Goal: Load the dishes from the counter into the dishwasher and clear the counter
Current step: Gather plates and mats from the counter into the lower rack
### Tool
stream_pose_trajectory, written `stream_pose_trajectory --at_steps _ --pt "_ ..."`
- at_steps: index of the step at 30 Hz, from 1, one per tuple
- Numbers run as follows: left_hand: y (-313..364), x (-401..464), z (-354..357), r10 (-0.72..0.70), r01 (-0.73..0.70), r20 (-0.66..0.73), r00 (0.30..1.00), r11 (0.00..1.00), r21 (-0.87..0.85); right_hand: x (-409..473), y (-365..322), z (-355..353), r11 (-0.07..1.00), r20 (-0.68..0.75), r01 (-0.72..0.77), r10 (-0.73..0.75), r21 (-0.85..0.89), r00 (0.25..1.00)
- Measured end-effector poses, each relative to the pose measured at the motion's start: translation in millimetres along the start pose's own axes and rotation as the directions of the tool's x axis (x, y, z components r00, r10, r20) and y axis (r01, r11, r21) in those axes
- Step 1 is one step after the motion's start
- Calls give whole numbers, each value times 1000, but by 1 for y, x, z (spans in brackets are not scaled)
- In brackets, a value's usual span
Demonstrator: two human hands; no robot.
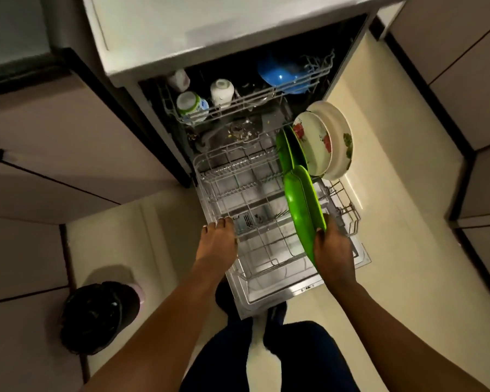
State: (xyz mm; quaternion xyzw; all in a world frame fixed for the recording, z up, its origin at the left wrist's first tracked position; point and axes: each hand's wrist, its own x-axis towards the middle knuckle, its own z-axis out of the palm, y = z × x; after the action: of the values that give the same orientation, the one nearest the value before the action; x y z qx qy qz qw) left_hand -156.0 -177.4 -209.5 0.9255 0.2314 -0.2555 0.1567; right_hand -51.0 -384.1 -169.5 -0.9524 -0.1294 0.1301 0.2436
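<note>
The dishwasher stands open below me, its lower rack [266, 193] pulled out over the door. My right hand [333, 250] grips a green plate [303, 205] on edge at the rack's right side. Behind it stand another green plate [287, 149] and two white floral bowls [327, 142]. My left hand [219, 239] rests on the rack's left front rim, fingers over the wire. The upper rack [238, 106] holds a blue bowl [283, 75] and upturned cups [222, 91].
A black-lined bin [96, 315] stands on the floor at the left. Cabinet fronts flank the dishwasher on both sides. The open door [280, 290] lies just ahead of my feet. Pale floor shows to the right of the door.
</note>
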Motion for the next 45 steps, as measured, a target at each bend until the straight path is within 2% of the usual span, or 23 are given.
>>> stream_pose_trajectory --at_steps 8,13,19,23,28,33,36,39,45 --pt "-20 140 74 -59 60 44 997 998 -6 123 38 91 999 -110 6 -2 39 994" --pt "-19 246 119 -21 19 -76 997 1000 -17 199 70 164 992 -156 87 -72 95 985" --pt "-17 334 151 9 -12 -108 994 999 -31 259 89 222 985 -178 160 -147 63 973" --pt "-23 353 169 6 -5 -33 999 999 43 283 90 238 983 -161 181 -178 8 971" --pt "-27 347 182 36 -29 -96 995 997 73 298 81 257 973 -188 222 -229 -59 955" --pt "-28 348 182 39 -36 -99 994 999 37 312 73 274 988 -193 151 -154 -28 969" --pt "-29 349 182 46 -44 -95 994 999 29 319 73 284 990 -145 128 -135 -58 980" --pt "-28 349 182 33 -31 -99 995 999 29 323 78 298 981 -72 103 -116 -162 991" --pt "-27 350 182 27 -23 -116 993 999 29 327 82 307 980 -88 146 -159 -137 983"
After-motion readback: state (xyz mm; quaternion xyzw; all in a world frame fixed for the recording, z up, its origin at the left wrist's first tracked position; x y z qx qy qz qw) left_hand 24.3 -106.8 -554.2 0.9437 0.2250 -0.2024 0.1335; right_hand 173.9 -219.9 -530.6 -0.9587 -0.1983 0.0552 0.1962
